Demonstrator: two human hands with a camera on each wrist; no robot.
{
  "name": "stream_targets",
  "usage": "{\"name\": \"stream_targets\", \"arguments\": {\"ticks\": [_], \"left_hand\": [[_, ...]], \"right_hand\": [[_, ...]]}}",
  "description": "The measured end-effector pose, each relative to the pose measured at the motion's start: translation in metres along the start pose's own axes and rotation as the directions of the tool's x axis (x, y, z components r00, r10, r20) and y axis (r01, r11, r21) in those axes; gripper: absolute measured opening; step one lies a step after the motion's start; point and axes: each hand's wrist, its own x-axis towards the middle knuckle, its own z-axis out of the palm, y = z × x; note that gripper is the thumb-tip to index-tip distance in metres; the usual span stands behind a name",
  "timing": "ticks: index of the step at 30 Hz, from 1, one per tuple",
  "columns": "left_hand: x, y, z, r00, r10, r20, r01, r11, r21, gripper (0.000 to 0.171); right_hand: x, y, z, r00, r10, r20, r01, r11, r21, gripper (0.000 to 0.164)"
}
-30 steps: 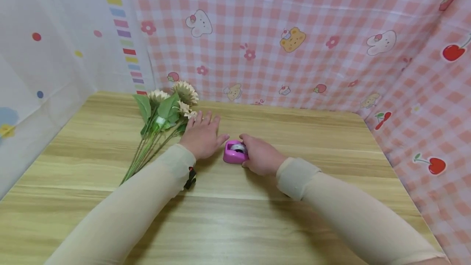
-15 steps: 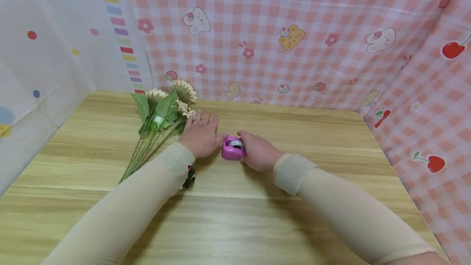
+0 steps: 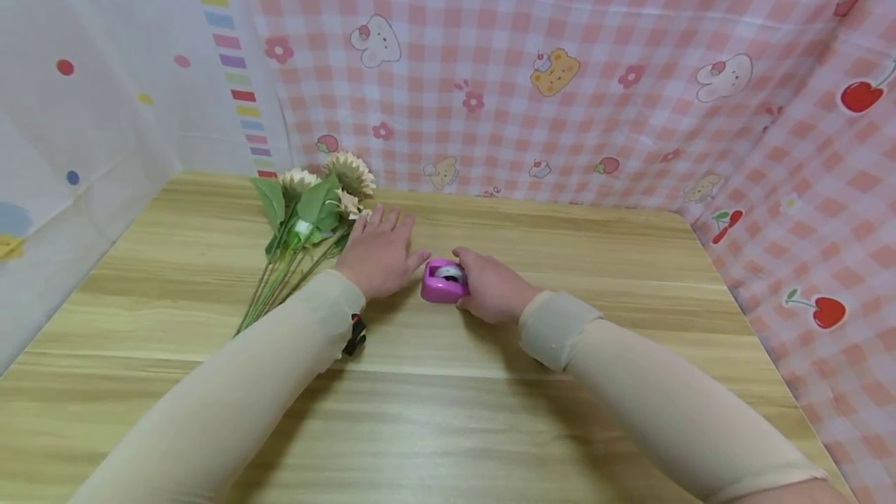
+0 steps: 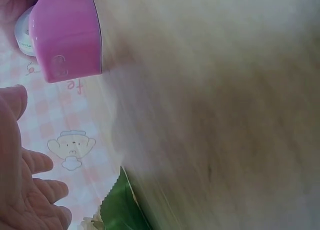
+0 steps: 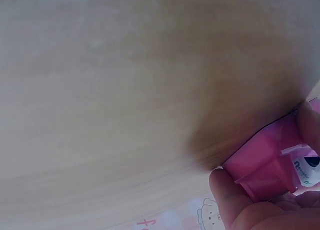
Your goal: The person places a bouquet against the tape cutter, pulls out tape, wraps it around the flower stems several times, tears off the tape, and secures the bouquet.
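Note:
A pink tape dispenser [image 3: 441, 292] with a roll of tape in it sits on the wooden table. My right hand [image 3: 495, 286] grips its right end, the thumb on the near side and the fingers on the far side. In the right wrist view, fingers and thumb clasp the dispenser [image 5: 262, 167] from both sides. My left hand [image 3: 381, 251] is spread with straight fingers between the dispenser and a bunch of flowers [image 3: 350, 173]. Its thumb points to the dispenser's left side, and its fingertips lie right by the blossoms. The left wrist view shows a gap between left hand [image 4: 30, 185] and dispenser [image 4: 67, 34].
The cream flowers lie at the back left of the table [image 3: 448, 426], with green leaves [image 3: 318, 204] and long stems [image 3: 269, 286] running toward the front. A pink checked cloth [image 3: 504, 131] hangs behind and to the right, a white dotted one [image 3: 105, 123] at left.
My left hand has drawn slightly left, so its thumb stands a little farther from the dispenser. The right hand keeps its grip; the view has shifted slightly.

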Motion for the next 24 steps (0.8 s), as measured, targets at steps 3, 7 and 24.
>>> {"name": "stream_targets", "arguments": {"ticks": [3, 7, 24], "left_hand": [[0.000, -0.001, 0.000, 1.000, 0.008, 0.000, -0.008, 1.000, -0.009, 0.079], [-0.002, -0.001, 0.001, 1.000, 0.021, -0.007, -0.021, 1.000, -0.009, 0.078], [-0.040, -0.051, -0.025, 0.995, -0.081, -0.060, 0.081, 0.997, 0.012, 0.087]], "right_hand": [[-0.001, 0.003, -0.001, 1.000, 0.001, -0.007, 0.000, 1.000, 0.006, 0.088], [-0.005, 0.008, -0.004, 1.000, 0.009, -0.018, -0.008, 1.000, 0.008, 0.096], [-0.035, 0.040, -0.021, 0.997, 0.064, -0.048, -0.062, 0.998, 0.029, 0.101]]}}
